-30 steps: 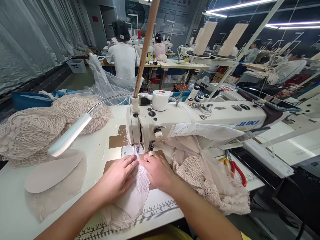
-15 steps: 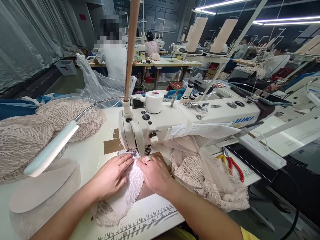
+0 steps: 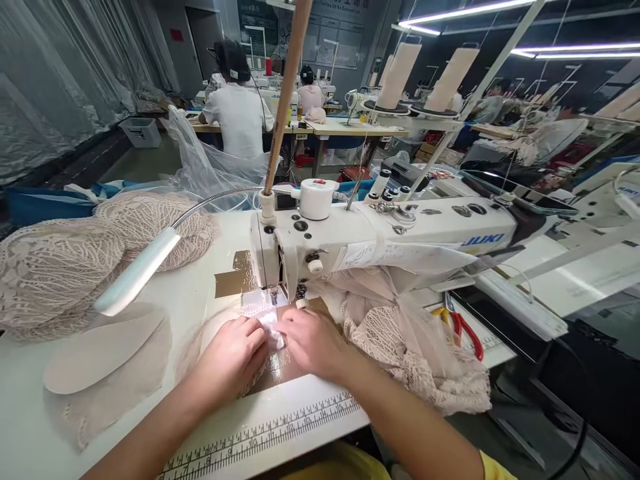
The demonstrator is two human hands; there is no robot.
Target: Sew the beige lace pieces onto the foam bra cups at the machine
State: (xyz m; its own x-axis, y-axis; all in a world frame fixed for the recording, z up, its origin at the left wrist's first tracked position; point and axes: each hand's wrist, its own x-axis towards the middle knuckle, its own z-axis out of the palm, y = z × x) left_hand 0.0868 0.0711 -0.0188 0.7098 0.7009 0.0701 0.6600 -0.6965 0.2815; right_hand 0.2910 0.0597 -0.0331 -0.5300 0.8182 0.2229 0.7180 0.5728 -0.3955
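Note:
A small piece of pale pink lace fabric [image 3: 261, 313] lies under the needle area of a white sewing machine [image 3: 325, 233], lit brightly by the lamp. My left hand [image 3: 235, 350] has its fingers curled down on the left part of this piece, just in front of the presser foot [image 3: 274, 297]. At the right edge, my right hand [image 3: 315, 341] pinches the fabric between thumb and fingers. Sheer cloth [image 3: 203, 343] spreads out left of my left hand and partly hides beneath it.
Bundled lace [image 3: 55, 267] and a flat beige cup-shaped piece [image 3: 100, 357] lie left. On the right are gathered lace [image 3: 395, 340] and red-handled scissors [image 3: 467, 333]. A lamp [image 3: 140, 270] reaches over the table; a printed ruler [image 3: 265, 430] runs along its front edge. Co-workers sit beyond.
Both hands have come slightly toward me, away from the needle. The lace piece has turned and bunched up, and its long tail no longer hangs toward the ruler. The view has shifted a little.

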